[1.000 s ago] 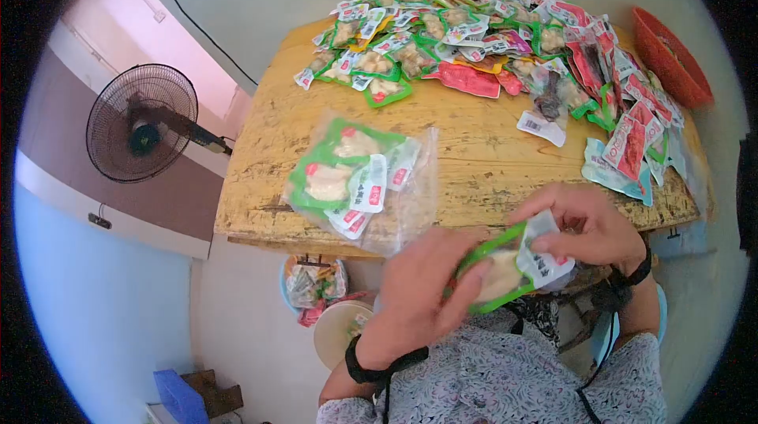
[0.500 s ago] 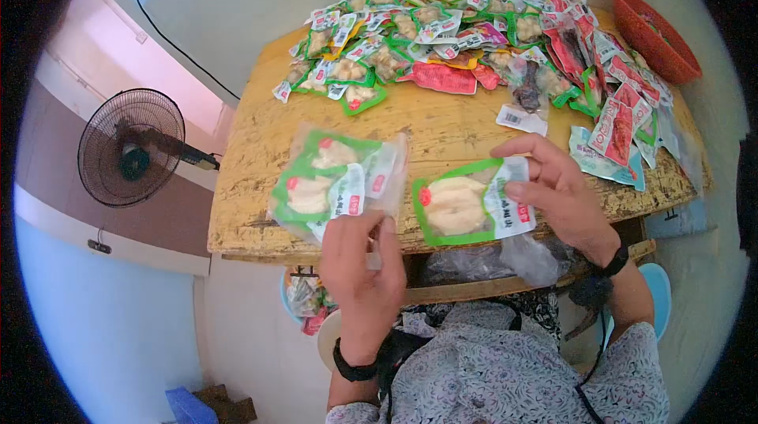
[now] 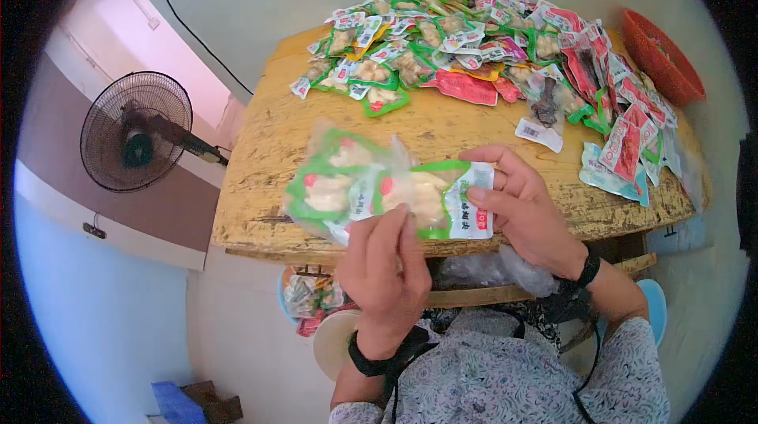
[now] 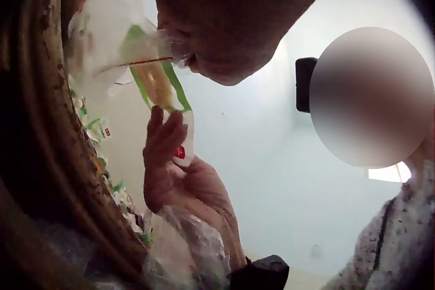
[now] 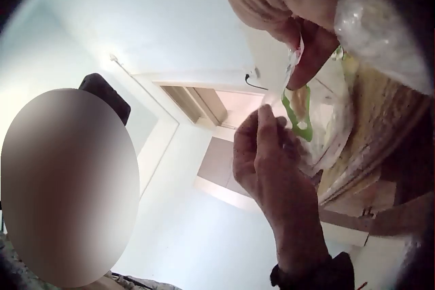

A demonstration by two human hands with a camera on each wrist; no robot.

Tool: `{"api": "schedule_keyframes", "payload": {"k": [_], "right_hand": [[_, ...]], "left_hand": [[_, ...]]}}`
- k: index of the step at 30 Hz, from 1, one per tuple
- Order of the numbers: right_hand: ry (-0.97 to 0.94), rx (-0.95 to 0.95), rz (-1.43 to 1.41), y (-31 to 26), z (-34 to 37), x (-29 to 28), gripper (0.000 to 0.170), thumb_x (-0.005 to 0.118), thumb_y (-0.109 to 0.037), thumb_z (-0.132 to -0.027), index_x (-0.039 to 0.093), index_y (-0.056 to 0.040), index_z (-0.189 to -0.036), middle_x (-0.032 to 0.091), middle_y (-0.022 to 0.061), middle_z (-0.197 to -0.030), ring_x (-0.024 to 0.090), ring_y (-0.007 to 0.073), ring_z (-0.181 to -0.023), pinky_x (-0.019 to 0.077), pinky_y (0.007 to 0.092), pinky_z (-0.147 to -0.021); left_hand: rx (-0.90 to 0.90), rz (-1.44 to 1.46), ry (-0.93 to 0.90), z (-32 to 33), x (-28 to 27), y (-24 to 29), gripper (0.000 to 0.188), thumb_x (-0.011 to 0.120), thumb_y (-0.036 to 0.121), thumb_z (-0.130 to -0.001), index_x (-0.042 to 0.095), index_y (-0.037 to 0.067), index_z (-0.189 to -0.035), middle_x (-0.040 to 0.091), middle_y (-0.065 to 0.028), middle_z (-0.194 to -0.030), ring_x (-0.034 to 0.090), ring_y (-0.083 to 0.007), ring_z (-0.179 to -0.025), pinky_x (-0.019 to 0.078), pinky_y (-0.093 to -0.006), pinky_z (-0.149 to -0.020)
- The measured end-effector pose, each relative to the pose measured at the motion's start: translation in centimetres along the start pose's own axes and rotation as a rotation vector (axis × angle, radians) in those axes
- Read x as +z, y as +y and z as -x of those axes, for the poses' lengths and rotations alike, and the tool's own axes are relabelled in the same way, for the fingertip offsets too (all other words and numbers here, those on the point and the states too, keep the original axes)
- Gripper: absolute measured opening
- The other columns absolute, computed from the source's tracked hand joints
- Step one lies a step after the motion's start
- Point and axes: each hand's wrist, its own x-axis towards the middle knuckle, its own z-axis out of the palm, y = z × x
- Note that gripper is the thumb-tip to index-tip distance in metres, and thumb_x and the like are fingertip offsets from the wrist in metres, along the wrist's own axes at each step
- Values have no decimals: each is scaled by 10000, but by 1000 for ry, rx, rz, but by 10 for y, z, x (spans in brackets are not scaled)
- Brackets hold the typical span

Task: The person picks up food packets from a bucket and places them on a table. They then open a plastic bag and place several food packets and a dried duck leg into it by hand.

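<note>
In the head view my right hand [image 3: 529, 215] pinches the white end of a green-edged food packet [image 3: 470, 207], thumb on top. Pale pieces of food and a red spot show through its window. The packet's far end overlaps the mouth of a clear plastic bag [image 3: 399, 154], which holds similar packets and lies near the table's front edge. My left hand [image 3: 384, 266] pinches the bag's edge between thumb and fingers. From the left wrist, the packet [image 4: 158, 84] appears in the right hand's fingers [image 4: 163, 140], with the clear film beside it.
A large heap of food packets [image 3: 395, 53] covers the back of the wooden table [image 3: 260, 155]. A red basket [image 3: 663, 57] leans at the back right. Crumpled clear plastic [image 3: 525, 270] hangs by an open drawer [image 3: 474, 295]. A fan [image 3: 138, 132] stands to the left.
Both hands first held the packet near my body. The left hand then moved to the clear bag, and the right hand carried the packet left to the bag's mouth.
</note>
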Motion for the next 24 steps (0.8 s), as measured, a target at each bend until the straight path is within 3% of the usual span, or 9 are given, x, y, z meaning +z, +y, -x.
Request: {"api": "schedule_keyframes", "payload": {"k": [10, 14, 16, 19, 22, 24], "right_hand": [[-57, -76, -55, 18, -32, 28, 413, 612, -52, -960, 470, -15, -1346, 667, 88, -1202, 647, 141, -1085, 529, 285, -916], [-92, -128, 482, 18, -51, 18, 484, 663, -85, -932, 459, -13, -1366, 631, 104, -1280, 626, 157, -1131, 513, 294, -957], [-134, -196, 592, 17, -65, 4, 529, 702, -95, -911, 454, -16, -1372, 609, 114, -1324, 606, 159, -1170, 503, 301, -981], [-113, -190, 542, 13, -70, -5, 712, 790, -140, -852, 425, -26, -1453, 593, 86, -1337, 558, 108, -1183, 480, 280, -998], [-126, -100, 499, -1, -64, -3, 909, 826, -131, -809, 301, -33, -1545, 507, 102, -1469, 535, 128, -1243, 464, 304, -1036], [-220, -196, 507, -2, -65, -6, 963, 829, -120, -799, 252, -40, -1566, 438, 101, -1533, 518, 146, -1279, 459, 322, -1051]], "left_hand": [[34, 165, -76, -2, 19, 16, 175, 707, -22, -846, 679, -3, -1018, 658, -156, -850, 647, -309, -696, 511, -374, -594], [23, 247, -91, -1, 33, 16, 193, 711, 0, -845, 670, -9, -1033, 649, -161, -860, 651, -318, -705, 512, -368, -601], [16, 287, -86, -1, 38, 12, 208, 708, 1, -843, 661, -10, -1046, 649, -162, -873, 649, -313, -703, 508, -358, -593], [-41, 257, -194, 1, 31, 7, 240, 711, 8, -838, 650, -7, -1070, 653, -165, -918, 653, -327, -767, 512, -372, -621], [35, 124, -156, -3, 11, -8, 273, 721, 21, -826, 642, -1, -1086, 661, -171, -972, 650, -361, -874, 522, -420, -742], [41, -29, -146, -5, -6, -28, 320, 719, 43, -831, 627, -3, -1134, 653, -185, -1087, 616, -378, -1055, 483, -475, -907]]}}
